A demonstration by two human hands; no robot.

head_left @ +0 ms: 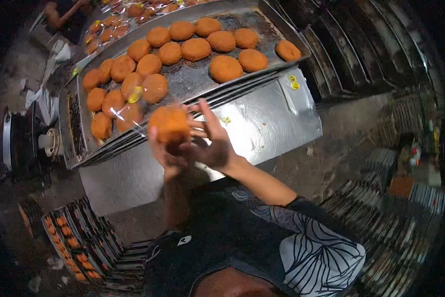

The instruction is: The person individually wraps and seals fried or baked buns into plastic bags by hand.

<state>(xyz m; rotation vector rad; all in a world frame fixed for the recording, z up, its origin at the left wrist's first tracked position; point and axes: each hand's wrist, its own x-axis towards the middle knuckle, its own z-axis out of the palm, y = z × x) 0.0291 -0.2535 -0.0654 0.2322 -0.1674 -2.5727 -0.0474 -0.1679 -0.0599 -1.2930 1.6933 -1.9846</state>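
Note:
A round orange-brown bun [169, 121] in a clear plastic bag is held over the near edge of the baking tray [183, 79]. My left hand [165, 156] is closed around its left and lower side. From the right, my right hand [215, 146] presses against the bun, its fingertips at the wrapper and one finger pointing upward. The clear film reaches up and left over buns on the tray, with a yellow label [135, 94] showing on it. Several unwrapped buns [226, 69] lie in uneven rows on the tray. The underside of the held bun is hidden by my hands.
Below the tray is a shiny metal table [262, 128] with yellow labels [293, 82] on it. Wrapped buns [108, 29] lie beyond the tray. Stacked trays stand at lower left [74, 237] and lower right [371, 213]. Another person's arm [59, 17] shows at upper left.

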